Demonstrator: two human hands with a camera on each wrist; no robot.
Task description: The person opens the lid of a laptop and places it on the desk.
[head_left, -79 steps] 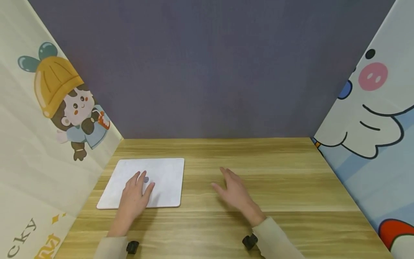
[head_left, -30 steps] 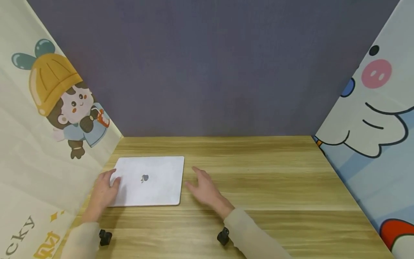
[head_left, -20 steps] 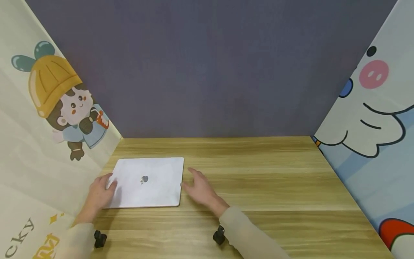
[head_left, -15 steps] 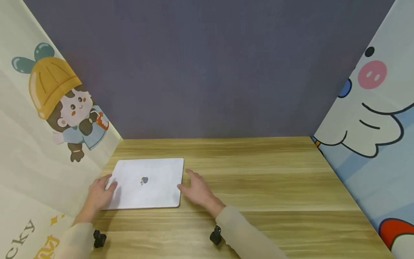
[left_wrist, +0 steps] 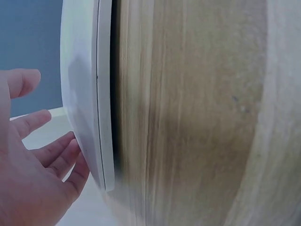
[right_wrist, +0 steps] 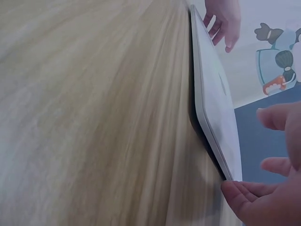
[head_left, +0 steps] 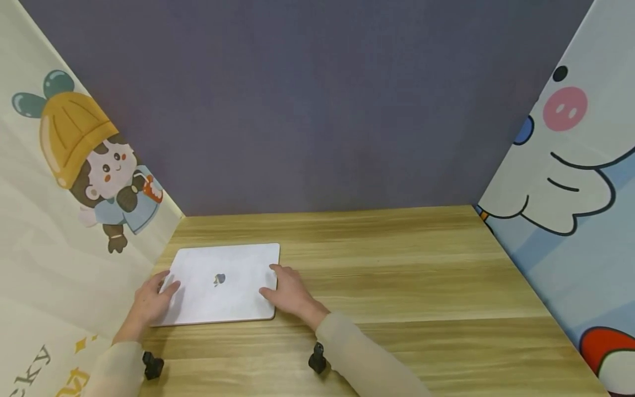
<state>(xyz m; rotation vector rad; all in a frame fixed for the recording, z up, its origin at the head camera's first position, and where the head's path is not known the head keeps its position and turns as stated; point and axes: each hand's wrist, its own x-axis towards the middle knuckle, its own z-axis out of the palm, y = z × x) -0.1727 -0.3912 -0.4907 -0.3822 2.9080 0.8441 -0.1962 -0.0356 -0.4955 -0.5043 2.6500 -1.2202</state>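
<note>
A closed silver laptop (head_left: 243, 292) with an apple logo on its lid lies flat at the table's left side. My left hand (head_left: 150, 300) is at its left edge. In the left wrist view, several fingertips (left_wrist: 70, 146) touch that edge, while the thumb stays raised off the lid. At the opposite side is my right hand (head_left: 292, 292). The right wrist view has its lower fingertips (right_wrist: 233, 193) against the laptop's edge near a corner, with the thumb (right_wrist: 275, 116) apart from the lid. Neither hand closes around the laptop.
The wood-grain table (head_left: 397, 275) extends to the right of the laptop. A dark grey panel (head_left: 317, 110) stands at the back. Printed cloths border the left (head_left: 39, 248) and right (head_left: 600, 242). A small black device (head_left: 152, 365) sits at each wrist.
My left hand has moved from over the lid's middle to the left edge, uncovering the logo. The right hand has come left to the right edge. The laptop stays on the table.
</note>
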